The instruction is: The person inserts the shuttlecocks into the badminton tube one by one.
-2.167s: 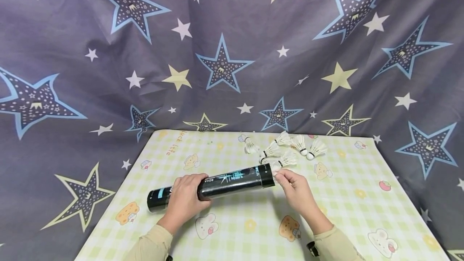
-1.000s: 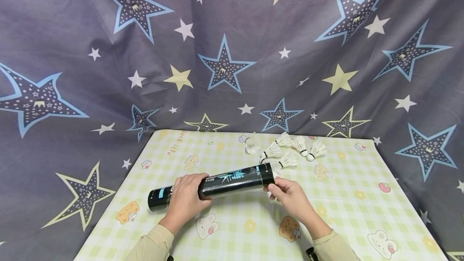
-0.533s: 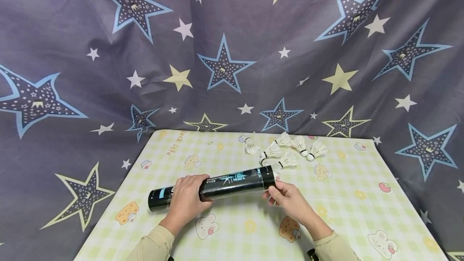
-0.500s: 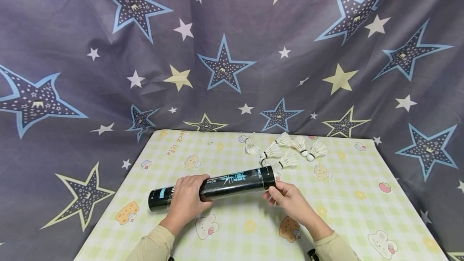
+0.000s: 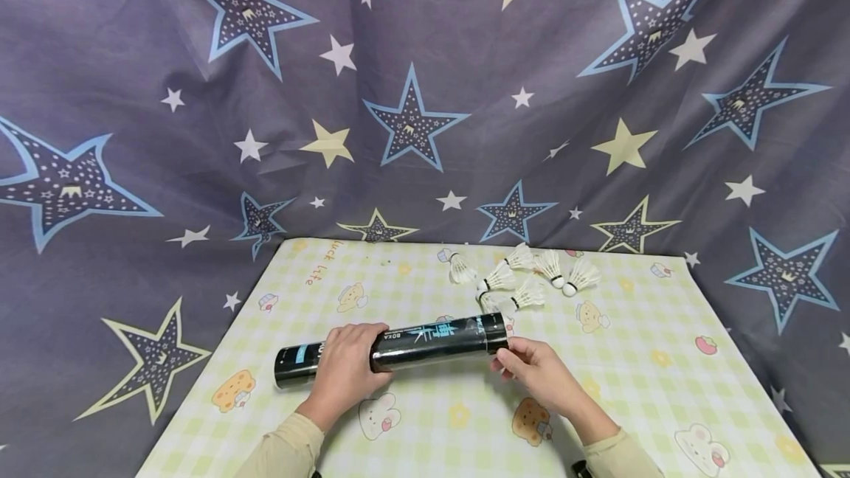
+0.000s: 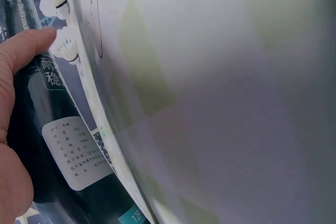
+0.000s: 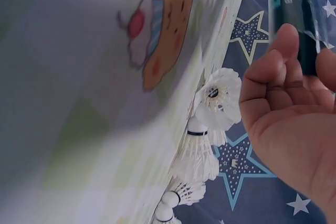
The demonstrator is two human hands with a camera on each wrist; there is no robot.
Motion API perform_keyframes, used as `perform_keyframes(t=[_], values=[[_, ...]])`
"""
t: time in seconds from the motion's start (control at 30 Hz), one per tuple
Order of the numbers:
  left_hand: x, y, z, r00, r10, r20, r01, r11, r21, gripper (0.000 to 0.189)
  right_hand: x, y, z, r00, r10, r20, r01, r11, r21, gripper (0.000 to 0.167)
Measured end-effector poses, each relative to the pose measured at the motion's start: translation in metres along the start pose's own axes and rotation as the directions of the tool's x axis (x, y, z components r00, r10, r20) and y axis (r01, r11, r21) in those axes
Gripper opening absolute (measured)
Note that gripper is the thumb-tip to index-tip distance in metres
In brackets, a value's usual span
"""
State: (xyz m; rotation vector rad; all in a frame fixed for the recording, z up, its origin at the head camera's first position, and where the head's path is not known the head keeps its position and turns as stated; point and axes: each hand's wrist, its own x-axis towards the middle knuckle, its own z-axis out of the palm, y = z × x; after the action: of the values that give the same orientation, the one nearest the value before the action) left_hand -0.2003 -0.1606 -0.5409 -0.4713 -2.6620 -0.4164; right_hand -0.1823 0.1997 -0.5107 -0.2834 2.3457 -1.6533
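Note:
A black shuttlecock tube (image 5: 434,340) with blue lettering lies almost level across the middle of the table in the head view. My left hand (image 5: 348,364) grips it from above, left of its middle; the left wrist view shows the thumb along the tube beside a white printed label (image 6: 77,153). At the tube's right end my right hand (image 5: 541,371) holds the rim between thumb and curled fingers. The right wrist view shows the tube's dark end (image 7: 307,61) between them. The inside of the tube is hidden.
Several white feather shuttlecocks (image 5: 581,275) lie loosely grouped behind the tube's right end, near the table's back edge. A green-checked cloth with cartoon prints covers the table (image 5: 637,389). A dark curtain (image 5: 425,35) with stars hangs behind.
My right hand has gone from pinching something white at the tube's mouth to holding its rim. The tube's right end has sunk slightly, and the lettering has turned a little upward.

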Motion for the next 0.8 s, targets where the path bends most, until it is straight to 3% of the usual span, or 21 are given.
perform_keyframes(t=[0.23,0.43,0.63,0.8], values=[[0.001,0.0,0.005,0.998,0.01,0.066,-0.011,1.0,0.014,0.08,-0.004,0.007,-0.012,0.999,0.018,-0.032,-0.02,0.998,-0.058,0.028],[0.001,0.001,0.006,0.996,0.009,0.087,-0.01,1.0,0.012,0.081,-0.004,0.01,-0.021,0.998,0.029,-0.059,-0.033,0.997,-0.067,0.03],[0.001,0.001,0.007,0.995,0.025,0.093,-0.025,1.0,0.004,0.079,0.005,0.01,-0.032,0.991,0.072,-0.115,-0.075,0.997,-0.022,0.032],[0.001,0.0,0.008,0.994,0.027,0.103,-0.03,0.999,0.026,0.079,0.019,0.012,-0.039,0.971,0.122,-0.205,-0.113,0.992,0.056,0.034]])
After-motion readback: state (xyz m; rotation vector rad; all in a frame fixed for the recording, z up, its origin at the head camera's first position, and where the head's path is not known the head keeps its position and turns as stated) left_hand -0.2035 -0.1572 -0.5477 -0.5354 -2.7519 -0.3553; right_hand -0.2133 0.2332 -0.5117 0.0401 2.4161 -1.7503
